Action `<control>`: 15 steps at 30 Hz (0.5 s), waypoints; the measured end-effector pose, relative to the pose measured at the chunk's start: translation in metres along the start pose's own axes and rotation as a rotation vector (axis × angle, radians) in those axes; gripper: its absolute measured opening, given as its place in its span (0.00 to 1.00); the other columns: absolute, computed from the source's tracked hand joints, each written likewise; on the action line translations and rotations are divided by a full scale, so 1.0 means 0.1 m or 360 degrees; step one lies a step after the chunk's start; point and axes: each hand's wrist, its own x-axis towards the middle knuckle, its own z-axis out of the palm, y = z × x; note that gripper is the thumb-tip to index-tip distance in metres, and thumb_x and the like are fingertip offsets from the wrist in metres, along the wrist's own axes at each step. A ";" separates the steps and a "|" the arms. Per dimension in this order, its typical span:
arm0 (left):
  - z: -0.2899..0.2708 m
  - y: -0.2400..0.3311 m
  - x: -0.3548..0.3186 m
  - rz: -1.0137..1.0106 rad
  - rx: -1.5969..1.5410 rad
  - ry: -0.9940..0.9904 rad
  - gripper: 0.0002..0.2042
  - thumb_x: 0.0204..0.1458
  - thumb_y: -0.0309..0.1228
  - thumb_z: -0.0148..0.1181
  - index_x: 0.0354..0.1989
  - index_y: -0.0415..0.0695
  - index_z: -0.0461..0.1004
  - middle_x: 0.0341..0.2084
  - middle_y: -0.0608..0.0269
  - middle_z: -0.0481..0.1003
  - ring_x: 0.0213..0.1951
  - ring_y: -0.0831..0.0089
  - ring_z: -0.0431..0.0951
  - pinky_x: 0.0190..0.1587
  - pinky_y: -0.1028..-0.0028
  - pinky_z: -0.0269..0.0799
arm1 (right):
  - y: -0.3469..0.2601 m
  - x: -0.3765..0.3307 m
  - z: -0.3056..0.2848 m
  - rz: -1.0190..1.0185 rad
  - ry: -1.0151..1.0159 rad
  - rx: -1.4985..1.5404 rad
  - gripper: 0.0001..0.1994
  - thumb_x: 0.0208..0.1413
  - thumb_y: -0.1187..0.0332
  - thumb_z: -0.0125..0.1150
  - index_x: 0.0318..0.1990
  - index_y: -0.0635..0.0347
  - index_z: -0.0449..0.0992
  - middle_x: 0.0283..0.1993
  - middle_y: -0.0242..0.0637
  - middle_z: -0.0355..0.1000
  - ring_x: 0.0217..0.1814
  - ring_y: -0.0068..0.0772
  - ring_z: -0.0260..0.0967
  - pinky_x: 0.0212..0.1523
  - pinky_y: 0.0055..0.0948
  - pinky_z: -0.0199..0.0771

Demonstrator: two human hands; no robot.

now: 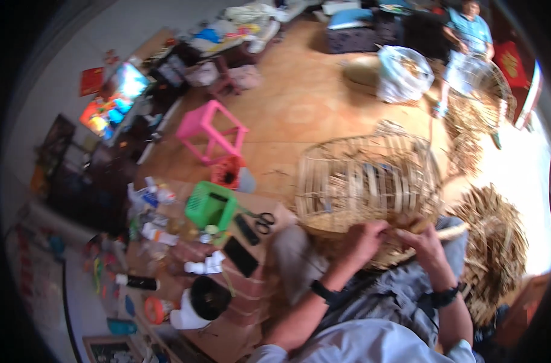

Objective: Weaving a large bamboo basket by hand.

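Observation:
A round cage of thin bamboo slats [366, 181] rests on my lap, its open frame tilted away from me. My left hand [365, 237] grips the cage's lower rim with fingers curled over it. My right hand [422, 237] pinches the same rim a little to the right, next to a loose bamboo strip that sticks out sideways. Both wrists wear dark bands. The part of the rim under my fingers is hidden.
A low table at my left holds a green basket [210, 206], scissors [263, 221], a black phone [240, 256] and bottles. A pink stool [210, 130] stands on the floor. Bamboo strips [496, 248] pile at my right. Another person [469, 36] works on a cage far right.

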 end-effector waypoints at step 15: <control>0.45 0.15 -0.28 0.0296 0.0946 0.0371 0.45 0.52 0.44 0.68 0.73 0.31 0.53 0.40 0.49 0.74 0.45 0.56 0.71 0.51 0.59 0.68 | -0.37 0.56 0.05 -0.0004 0.0112 -0.0150 0.13 0.67 0.64 0.60 0.45 0.67 0.74 0.34 0.35 0.76 0.39 0.28 0.78 0.45 0.27 0.79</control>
